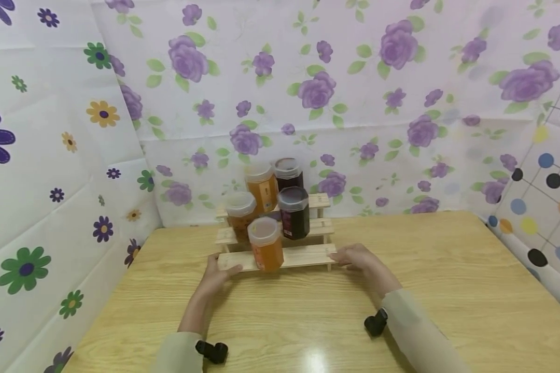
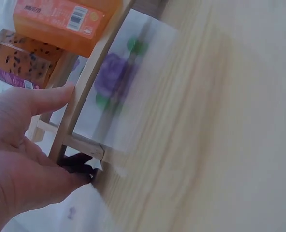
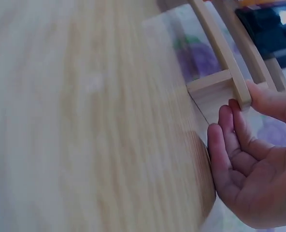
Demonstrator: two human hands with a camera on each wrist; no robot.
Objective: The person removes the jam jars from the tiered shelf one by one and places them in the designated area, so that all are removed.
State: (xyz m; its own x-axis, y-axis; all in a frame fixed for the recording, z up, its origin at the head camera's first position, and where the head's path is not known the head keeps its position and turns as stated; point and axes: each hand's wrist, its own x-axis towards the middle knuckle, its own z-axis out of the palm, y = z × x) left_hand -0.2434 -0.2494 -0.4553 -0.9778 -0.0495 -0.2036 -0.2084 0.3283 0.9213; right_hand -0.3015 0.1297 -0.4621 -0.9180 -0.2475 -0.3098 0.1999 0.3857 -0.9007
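Observation:
A three-tiered wooden rack [image 1: 305, 255] stands on the table, with several lidded jars on its steps. My left hand [image 1: 214, 274] grips the left end of the lowest step; in the left wrist view its thumb [image 2: 53, 98] lies against the slat and its fingers curl beneath. At the opposite end, my right hand [image 1: 361, 259] pinches the same step between thumb and fingers [image 3: 237, 113]. An orange jar [image 1: 267, 248] sits on the lowest step. Behind it are a brown jar with dark specks [image 2: 24, 55] and a dark jar [image 1: 294, 215]; an amber jar [image 1: 263, 191] and another dark jar [image 1: 288, 176] stand on top.
The wood-grain table [image 1: 280, 316] extends in front of the rack and to both sides. Behind it hangs a purple-flowered cloth [image 1: 270, 103]. Patterned cloths also hang at the left [image 1: 51, 171] and right [image 1: 555, 207].

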